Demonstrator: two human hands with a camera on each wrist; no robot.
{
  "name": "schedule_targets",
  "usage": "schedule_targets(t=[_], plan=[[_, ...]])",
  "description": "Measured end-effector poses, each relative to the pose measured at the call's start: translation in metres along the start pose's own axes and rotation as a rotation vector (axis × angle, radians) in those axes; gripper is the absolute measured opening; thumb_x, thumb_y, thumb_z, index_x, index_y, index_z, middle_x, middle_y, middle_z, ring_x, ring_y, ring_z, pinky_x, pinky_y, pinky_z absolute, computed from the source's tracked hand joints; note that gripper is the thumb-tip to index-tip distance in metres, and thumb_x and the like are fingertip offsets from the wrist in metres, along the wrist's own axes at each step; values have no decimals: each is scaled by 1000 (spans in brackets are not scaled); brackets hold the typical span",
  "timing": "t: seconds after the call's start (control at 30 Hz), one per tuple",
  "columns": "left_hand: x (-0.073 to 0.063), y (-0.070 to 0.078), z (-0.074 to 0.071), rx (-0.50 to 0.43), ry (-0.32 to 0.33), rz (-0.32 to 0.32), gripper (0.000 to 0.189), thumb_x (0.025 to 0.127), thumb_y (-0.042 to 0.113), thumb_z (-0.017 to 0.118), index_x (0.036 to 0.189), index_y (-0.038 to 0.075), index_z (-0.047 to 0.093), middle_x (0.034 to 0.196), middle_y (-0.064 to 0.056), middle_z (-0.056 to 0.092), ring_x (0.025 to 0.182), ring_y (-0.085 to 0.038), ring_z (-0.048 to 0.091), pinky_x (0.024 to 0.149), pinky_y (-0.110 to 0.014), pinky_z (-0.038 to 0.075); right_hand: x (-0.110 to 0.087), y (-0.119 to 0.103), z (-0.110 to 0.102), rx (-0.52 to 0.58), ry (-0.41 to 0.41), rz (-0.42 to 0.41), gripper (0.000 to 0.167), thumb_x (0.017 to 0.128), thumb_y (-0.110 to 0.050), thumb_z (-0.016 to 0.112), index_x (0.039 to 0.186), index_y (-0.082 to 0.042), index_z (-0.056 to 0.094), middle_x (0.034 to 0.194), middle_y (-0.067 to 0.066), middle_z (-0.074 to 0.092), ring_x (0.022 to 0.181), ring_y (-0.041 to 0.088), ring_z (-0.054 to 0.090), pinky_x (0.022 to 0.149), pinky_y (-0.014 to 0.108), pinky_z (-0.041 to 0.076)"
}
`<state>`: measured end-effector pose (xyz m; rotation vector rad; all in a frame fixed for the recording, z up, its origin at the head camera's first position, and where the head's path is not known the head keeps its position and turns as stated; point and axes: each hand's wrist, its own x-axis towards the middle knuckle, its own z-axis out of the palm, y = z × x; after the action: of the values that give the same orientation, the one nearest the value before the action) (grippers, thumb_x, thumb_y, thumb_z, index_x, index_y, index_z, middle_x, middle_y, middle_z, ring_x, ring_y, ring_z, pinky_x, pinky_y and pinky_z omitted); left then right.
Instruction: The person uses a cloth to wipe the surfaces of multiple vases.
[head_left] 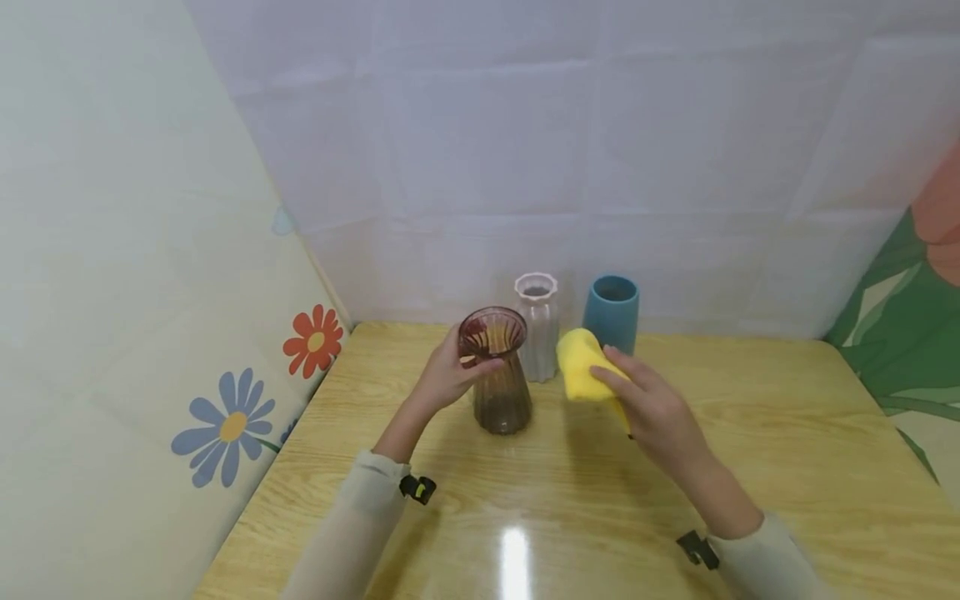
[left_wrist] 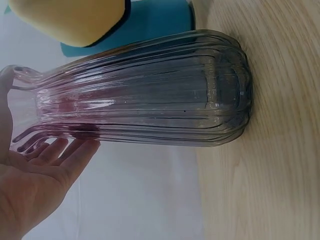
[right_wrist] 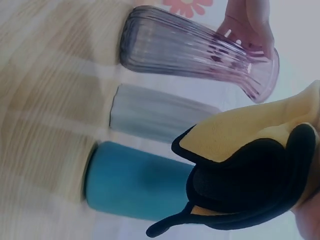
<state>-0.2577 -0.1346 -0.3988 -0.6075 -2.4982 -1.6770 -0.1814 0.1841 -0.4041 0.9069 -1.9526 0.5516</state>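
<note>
A ribbed glass vase (head_left: pixel 504 400), purplish at the flared mouth and grey lower down, stands upright at the table. My left hand (head_left: pixel 447 372) grips it around the neck, thumb across the near side and fingers behind. In the left wrist view the fingers (left_wrist: pixel 75 157) show against the glass. To the right, my right hand (head_left: pixel 660 412) holds a bunched yellow cloth (head_left: pixel 587 367) above the tabletop, apart from the vase. Black edging and a dark underside of the cloth (right_wrist: pixel 240 177) appear in the right wrist view, where most of that hand is hidden.
Behind the glass vase stands a pale fluted vase (head_left: pixel 538 329). A blue vase (head_left: pixel 611 317) is right of it, partly hidden by the cloth. The wooden table (head_left: pixel 765 433) meets a white sheet (head_left: pixel 480 150) at the back and a flower-printed sheet (head_left: pixel 150 275) at left.
</note>
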Motion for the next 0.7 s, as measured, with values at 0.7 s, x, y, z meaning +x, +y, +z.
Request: schedule_targets(t=[0.7], plan=[[-6, 9, 11, -45, -70, 23, 79, 87, 20, 82, 151, 7, 38, 135, -18, 59, 116, -34, 64, 95, -40, 57, 2, -29, 63, 115, 164, 87, 27, 107, -14, 49, 121, -6, 71, 124, 20, 68, 107, 38, 69, 93, 43, 56]])
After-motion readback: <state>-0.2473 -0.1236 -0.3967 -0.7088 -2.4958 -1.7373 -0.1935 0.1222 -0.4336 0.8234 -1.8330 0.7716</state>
